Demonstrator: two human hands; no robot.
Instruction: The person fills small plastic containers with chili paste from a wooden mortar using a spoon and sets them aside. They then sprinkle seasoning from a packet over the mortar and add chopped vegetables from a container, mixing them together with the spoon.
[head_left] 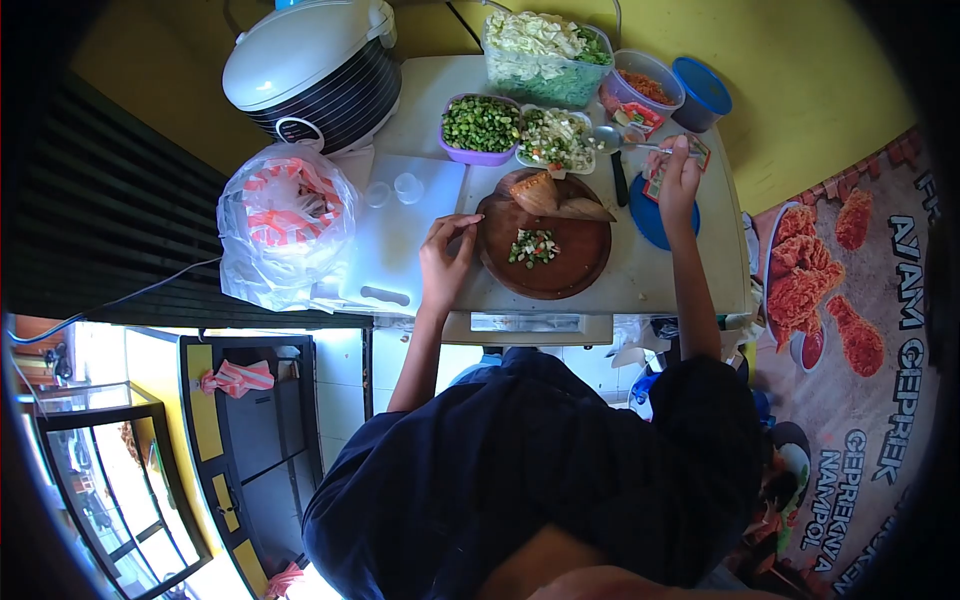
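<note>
My right hand (678,180) grips the handle of a metal spoon (640,145). The spoon's bowl is over the right edge of a small tub of chopped vegetables (557,140), white and green with red bits. In front of me sits a round brown mortar (500,268) with a small heap of chopped chili and white pieces (533,248) in it. A wooden pestle (540,192) lies across its far side. My left hand (447,258) is at the mortar's left rim, fingertips closed on the edge.
A lilac tub of chopped green vegetables (480,128), a box of shredded cabbage (547,78) and a tub of shredded carrot (650,88) stand behind. A knife (620,180) and blue lid (655,222) lie right. Left are a white board (410,240), plastic bag (285,225) and rice cooker (310,75).
</note>
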